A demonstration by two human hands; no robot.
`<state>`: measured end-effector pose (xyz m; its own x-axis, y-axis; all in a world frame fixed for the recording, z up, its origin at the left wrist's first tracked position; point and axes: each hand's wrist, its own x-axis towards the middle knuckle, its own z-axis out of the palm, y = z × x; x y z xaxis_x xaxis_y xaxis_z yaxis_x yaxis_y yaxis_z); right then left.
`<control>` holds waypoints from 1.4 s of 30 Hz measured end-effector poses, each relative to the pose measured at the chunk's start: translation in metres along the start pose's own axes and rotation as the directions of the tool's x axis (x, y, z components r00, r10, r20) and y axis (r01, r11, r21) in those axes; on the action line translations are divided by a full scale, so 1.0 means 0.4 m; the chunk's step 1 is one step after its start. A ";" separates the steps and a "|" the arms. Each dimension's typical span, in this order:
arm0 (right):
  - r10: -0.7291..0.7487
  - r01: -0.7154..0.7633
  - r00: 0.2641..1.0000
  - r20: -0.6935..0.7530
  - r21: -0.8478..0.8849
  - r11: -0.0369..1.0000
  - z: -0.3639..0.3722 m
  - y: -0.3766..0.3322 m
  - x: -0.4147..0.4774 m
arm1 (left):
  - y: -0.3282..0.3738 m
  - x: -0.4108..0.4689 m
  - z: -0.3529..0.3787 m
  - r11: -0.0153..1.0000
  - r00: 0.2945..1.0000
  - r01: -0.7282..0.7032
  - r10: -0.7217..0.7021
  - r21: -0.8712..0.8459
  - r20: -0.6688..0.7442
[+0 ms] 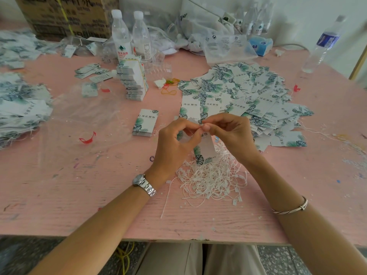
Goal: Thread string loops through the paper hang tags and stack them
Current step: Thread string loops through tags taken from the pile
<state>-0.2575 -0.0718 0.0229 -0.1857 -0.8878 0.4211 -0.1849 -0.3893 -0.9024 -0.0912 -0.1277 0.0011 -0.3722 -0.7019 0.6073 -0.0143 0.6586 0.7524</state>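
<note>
A white hang tag (205, 149) with green leaf print hangs upright over the table centre. My left hand (174, 143) pinches its top edge from the left. My right hand (231, 133) pinches at the same top edge from the right; any string between the fingertips is too small to make out. Below the hands lies a tangle of white string loops (212, 179). A wide heap of loose tags (244, 98) spreads behind the hands. A small neat stack of tags (145, 123) lies to the left.
A tall leaning stack of tags (133, 82) stands further back, with two water bottles (130, 36) behind it. Finished tags with strings are heaped at the left edge (21, 108). A clear plastic bag (79, 120) lies on the pink table (59, 195). A cardboard box (65, 14) sits far left.
</note>
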 end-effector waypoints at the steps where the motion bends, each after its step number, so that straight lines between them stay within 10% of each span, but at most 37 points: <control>1: 0.000 0.000 1.000 -0.006 -0.011 1.000 0.001 0.000 0.000 | 0.001 0.000 0.000 1.000 1.000 -0.003 0.003 0.000 -0.004; 42: 0.091 -0.093 0.992 0.085 0.019 0.995 0.007 -0.010 -0.009 | -0.009 -0.001 -0.001 0.996 0.996 -0.083 0.081 0.041 0.039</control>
<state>-0.2535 -0.0679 0.0247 -0.1190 -0.9373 0.3275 -0.1485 -0.3093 -0.9393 -0.0906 -0.1300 -0.0018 -0.4079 -0.6352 0.6559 -0.0218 0.7249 0.6885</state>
